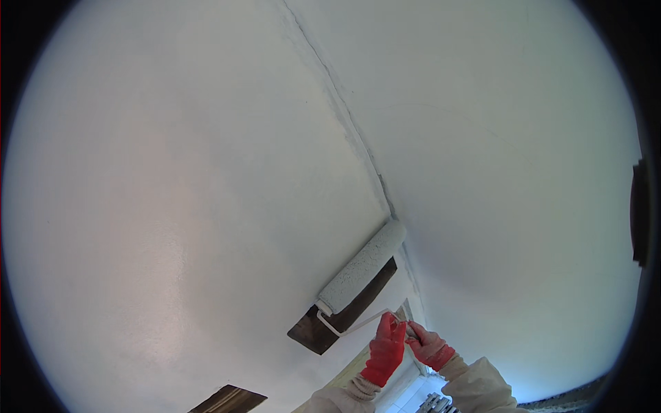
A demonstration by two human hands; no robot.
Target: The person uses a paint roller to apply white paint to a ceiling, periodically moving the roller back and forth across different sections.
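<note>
A paint roller [363, 268] with a pale, wet-looking sleeve lies aslant against the white surface. Its upper end reaches the cracked seam [381, 175] where two white surfaces meet. A thin wire frame runs from the sleeve's lower end down to the handle. My left hand [386, 351], in a red glove, is closed near the top of the handle, by the wire. Just to its right, my right hand [432, 347], also red-gloved and paint-smeared, wraps round the handle. Most of the grip is hidden by the gloves.
A dark rectangular patch [313, 332] lies partly behind the roller. Another dark brown panel [229, 400] shows at the lower edge. Ribbed grey metal [436, 405] sits below my right arm. A dark object [639, 213] stands at the right rim.
</note>
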